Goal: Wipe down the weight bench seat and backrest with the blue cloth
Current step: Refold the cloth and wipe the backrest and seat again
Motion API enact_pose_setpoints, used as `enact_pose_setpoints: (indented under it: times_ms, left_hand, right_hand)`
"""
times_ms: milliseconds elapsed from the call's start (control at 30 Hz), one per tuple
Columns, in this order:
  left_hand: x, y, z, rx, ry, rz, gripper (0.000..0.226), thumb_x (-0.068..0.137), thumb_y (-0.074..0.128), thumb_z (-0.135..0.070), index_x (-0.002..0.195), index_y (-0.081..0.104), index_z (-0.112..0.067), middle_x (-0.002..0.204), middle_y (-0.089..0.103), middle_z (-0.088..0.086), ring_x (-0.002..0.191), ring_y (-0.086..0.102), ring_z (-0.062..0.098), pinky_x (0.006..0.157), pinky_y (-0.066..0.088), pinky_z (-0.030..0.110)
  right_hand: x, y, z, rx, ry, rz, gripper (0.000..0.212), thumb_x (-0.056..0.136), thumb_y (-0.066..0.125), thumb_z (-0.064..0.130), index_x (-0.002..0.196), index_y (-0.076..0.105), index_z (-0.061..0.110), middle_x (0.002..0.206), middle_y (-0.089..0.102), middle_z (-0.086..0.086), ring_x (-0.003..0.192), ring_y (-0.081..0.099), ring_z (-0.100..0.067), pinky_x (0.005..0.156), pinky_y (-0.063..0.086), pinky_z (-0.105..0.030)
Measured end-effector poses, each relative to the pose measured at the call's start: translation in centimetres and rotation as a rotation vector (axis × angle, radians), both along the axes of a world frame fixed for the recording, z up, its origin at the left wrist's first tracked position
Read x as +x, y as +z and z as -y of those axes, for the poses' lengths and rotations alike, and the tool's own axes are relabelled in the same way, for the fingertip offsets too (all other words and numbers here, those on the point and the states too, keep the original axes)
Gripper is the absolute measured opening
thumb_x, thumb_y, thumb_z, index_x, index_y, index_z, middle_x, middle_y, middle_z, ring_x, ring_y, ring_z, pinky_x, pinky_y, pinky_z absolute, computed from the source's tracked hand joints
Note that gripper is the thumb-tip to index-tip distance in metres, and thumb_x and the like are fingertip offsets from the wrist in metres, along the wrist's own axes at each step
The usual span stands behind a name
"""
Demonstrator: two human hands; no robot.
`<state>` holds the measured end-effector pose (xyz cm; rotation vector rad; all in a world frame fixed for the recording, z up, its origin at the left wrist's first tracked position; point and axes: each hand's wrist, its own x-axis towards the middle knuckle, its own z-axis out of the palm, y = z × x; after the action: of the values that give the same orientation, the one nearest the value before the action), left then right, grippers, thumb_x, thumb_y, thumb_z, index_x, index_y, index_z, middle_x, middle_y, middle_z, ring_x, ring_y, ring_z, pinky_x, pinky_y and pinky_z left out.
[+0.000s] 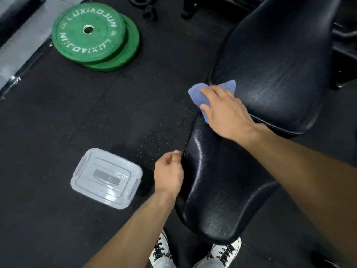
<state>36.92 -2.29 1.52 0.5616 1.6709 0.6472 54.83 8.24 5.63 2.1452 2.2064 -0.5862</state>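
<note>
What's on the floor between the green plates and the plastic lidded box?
Nothing: the head view shows only bare black rubber floor between the green plates and the plastic lidded box.

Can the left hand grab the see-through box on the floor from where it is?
Probably yes. The left hand holds nothing and hangs by the seat edge, with the box just to its left on the floor. Nothing lies between them, though the person may need to bend down.
</note>
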Motion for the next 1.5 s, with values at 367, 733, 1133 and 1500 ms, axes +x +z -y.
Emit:
enact_pose_setpoints:
  times_ms: [367, 733, 1133, 1500]
  left_hand:
    - [-0.7, -0.8, 0.5, -0.072, 0.073, 0.021, 0.028, 0.104, 0.056, -0.029, 0.094, 0.081, -0.021, 0.093, 0.076, -0.01, 0.091, 0.069, 0.008, 0.08, 0.05, 0.018]
    - [-3.7, -1.7, 6.1, -0.348, 0.367, 0.037, 0.03, 0.103, 0.055, -0.019, 0.08, 0.073, -0.009, 0.072, 0.073, 0.01, 0.073, 0.067, 0.028, 0.076, 0.059, 0.044]
    - [-6.8, -1.2, 9.3, -0.297, 0.102, 0.266, 0.027, 0.095, 0.071, -0.035, 0.099, 0.076, -0.008, 0.07, 0.066, 0.005, 0.055, 0.06, 0.013, 0.049, 0.05, 0.024]
    - [-7.4, -1.8, 7.9, -0.094, -0.239, -0.103, 0.031, 0.089, 0.079, -0.035, 0.109, 0.072, -0.013, 0.09, 0.076, 0.005, 0.077, 0.069, 0.016, 0.075, 0.058, 0.033]
  right_hand:
    - [-3.1, -0.5, -2.9, -0.302, 0.27, 0.212, 0.031, 0.103, 0.034, 0.04, 0.1, 0.063, 0.028, 0.112, 0.056, 0.005, 0.116, 0.047, -0.022, 0.097, 0.039, -0.054]
    - [-12.7, -1.1, 8.8, -0.497, 0.851, 0.412, 0.027, 0.098, 0.046, 0.03, 0.113, 0.068, 0.024, 0.118, 0.063, 0.0, 0.126, 0.049, -0.027, 0.112, 0.025, -0.054]
    - [-10.2, -0.7, 19.0, -0.175, 0.844, -0.052, 0.023, 0.09, 0.059, 0.036, 0.1, 0.075, 0.023, 0.113, 0.068, 0.003, 0.127, 0.053, -0.022, 0.117, 0.025, -0.054]
    - [-11.7, 4.4, 29.7, -0.296, -0.705, -0.92, 0.026, 0.088, 0.062, 0.05, 0.087, 0.072, 0.026, 0.097, 0.074, 0.01, 0.085, 0.074, -0.013, 0.078, 0.055, -0.03]
